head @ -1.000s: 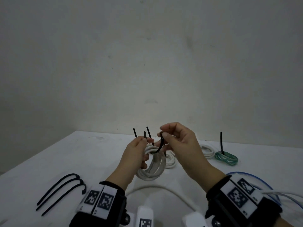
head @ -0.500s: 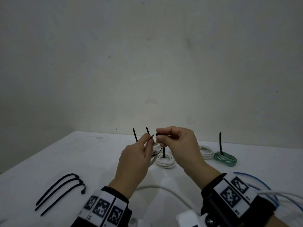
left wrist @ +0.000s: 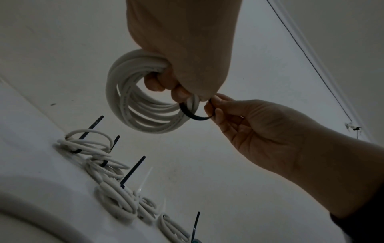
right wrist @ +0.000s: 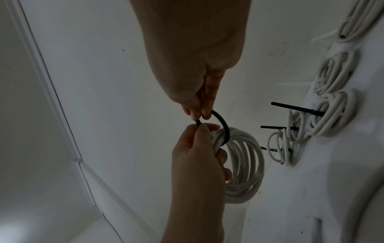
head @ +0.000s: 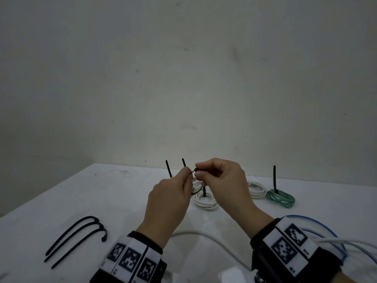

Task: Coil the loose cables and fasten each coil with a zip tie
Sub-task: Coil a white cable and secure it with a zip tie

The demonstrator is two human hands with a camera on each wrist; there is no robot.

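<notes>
At the near left of the white table [head: 85, 193] I see three spare black zip ties [head: 75, 237] lying together. My left hand [head: 169, 203] holds the white cable coil [left wrist: 143, 98] above the table, fingers curled through it, thumb and forefinger pinching one end of the black zip tie [left wrist: 193, 115] looped around the coil. My right hand [head: 222, 182] pinches the tie's other end, the two ends meeting. Farther right lie tied white coils [head: 205, 201] and a green coil [head: 281, 198].

Above the table [head: 61, 201], left hand [head: 169, 199] and right hand [head: 222, 184] pinch a black zip tie [head: 196, 192].
</notes>
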